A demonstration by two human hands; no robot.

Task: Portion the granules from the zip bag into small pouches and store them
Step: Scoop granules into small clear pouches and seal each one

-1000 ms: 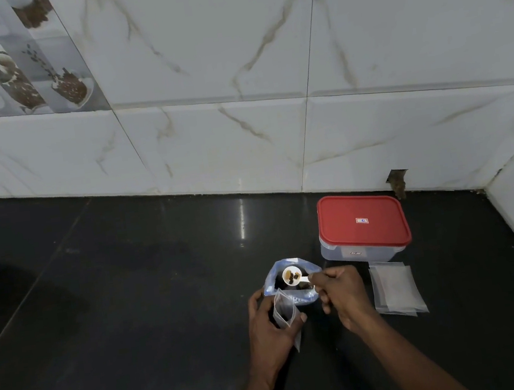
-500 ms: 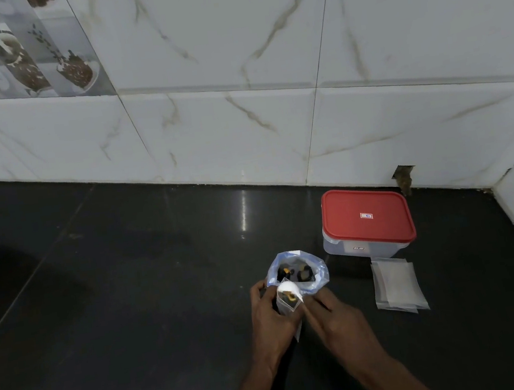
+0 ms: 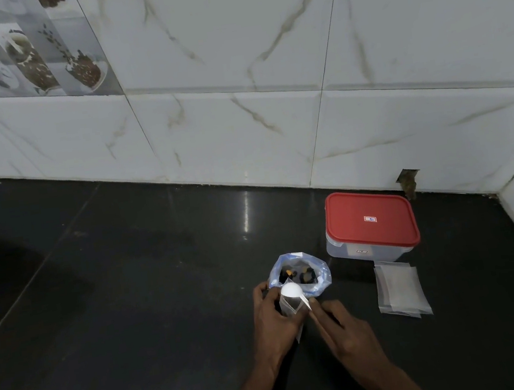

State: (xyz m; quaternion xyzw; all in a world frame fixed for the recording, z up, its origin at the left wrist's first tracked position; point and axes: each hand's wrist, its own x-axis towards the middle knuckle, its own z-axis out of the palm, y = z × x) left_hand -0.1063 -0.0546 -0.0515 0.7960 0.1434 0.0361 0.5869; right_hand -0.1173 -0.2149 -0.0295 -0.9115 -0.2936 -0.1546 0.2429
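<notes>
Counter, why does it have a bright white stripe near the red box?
Head view: the stripe is glare, a light mirrored in the glossy black counter; head view: the scene is dim, and the white spoon looks washed out, without detail.

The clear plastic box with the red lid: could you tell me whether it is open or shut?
Shut: the red lid sits flat, covering the clear plastic box.

Single wide-angle view from the person's head, angled forward and down, facing the marble-tiled wall [image 3: 231, 52], black countertop [image 3: 127, 308] filling the lower half, left hand [image 3: 274, 319] and right hand [image 3: 347, 336] close below, low centre.
</notes>
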